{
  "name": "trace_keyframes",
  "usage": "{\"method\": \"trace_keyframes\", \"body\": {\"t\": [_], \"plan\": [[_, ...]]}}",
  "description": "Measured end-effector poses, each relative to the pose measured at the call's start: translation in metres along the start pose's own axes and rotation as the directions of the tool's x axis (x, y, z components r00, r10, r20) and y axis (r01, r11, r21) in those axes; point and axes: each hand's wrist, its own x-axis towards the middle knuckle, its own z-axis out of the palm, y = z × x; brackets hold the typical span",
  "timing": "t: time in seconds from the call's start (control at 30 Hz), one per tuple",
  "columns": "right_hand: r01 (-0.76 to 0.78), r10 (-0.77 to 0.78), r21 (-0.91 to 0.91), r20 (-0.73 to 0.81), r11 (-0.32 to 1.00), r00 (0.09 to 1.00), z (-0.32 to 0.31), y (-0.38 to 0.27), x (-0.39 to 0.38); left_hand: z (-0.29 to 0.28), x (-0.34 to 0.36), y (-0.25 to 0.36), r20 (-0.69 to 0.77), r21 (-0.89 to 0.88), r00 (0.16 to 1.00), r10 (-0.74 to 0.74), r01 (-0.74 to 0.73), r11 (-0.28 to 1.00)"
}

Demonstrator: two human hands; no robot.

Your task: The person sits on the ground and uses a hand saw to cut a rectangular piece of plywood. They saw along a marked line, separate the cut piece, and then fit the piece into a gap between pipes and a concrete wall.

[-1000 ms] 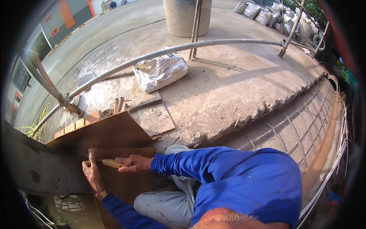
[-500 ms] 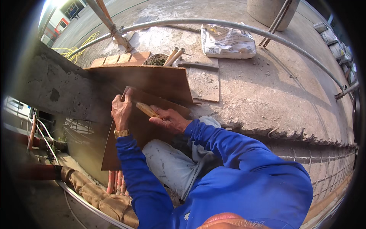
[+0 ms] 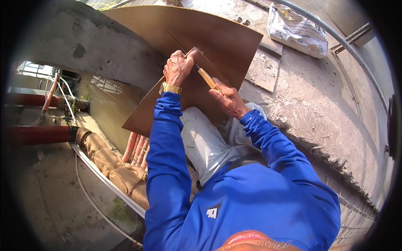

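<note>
While handling the thin brown board [image 3: 146, 113] beside the concrete beam [image 3: 113, 46], expect light, stiff, slightly springy behaviour. Grip near the upper corner, with fingers of left hand [image 3: 179, 69] clamped there, those of right hand [image 3: 228, 99] closed around the wooden handle [image 3: 207, 78].

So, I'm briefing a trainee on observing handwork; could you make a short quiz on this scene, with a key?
1. What does the right grip hold?
A. A length of rope
B. A wooden-handled tool
C. A brick

2. Fill in the blank: the sack beside the rail is mostly ____.

3. True or false: the left grip is on the sack.

Key:
1. B.
2. White.
3. False; it is at the edge of the near board.
</note>
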Motion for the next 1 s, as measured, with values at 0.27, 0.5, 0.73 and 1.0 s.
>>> {"method": "trace_keyframes", "body": {"t": [0.27, 0.5, 0.73, 1.0], "plan": [[-0.043, 0.042, 0.033, 0.032, 0.999, 0.999, 0.004, -0.015, -0.012, -0.005, 0.001, 0.004, 0.050, -0.007, 0.998, -0.024, 0.025, 1.000], [0.064, -0.071, -0.108, -0.057, 0.992, 0.996, 0.002, 0.006, -0.020, -0.001, -0.001, 0.012, 0.016, -0.016, 0.999, -0.028, 0.028, 0.999], [-0.140, 0.141, -0.048, 0.003, 0.989, 0.990, -0.045, -0.036, -0.166, 0.008, 0.019, 0.002, -0.043, 0.055, 0.997, -0.063, 0.065, 0.996], [-0.303, 0.308, -0.074, 0.082, 0.950, 0.948, -0.048, -0.019, -0.082, 0.021, 0.014, 0.012, -0.044, 0.128, 0.999, -0.007, 0.013, 0.992]]}}
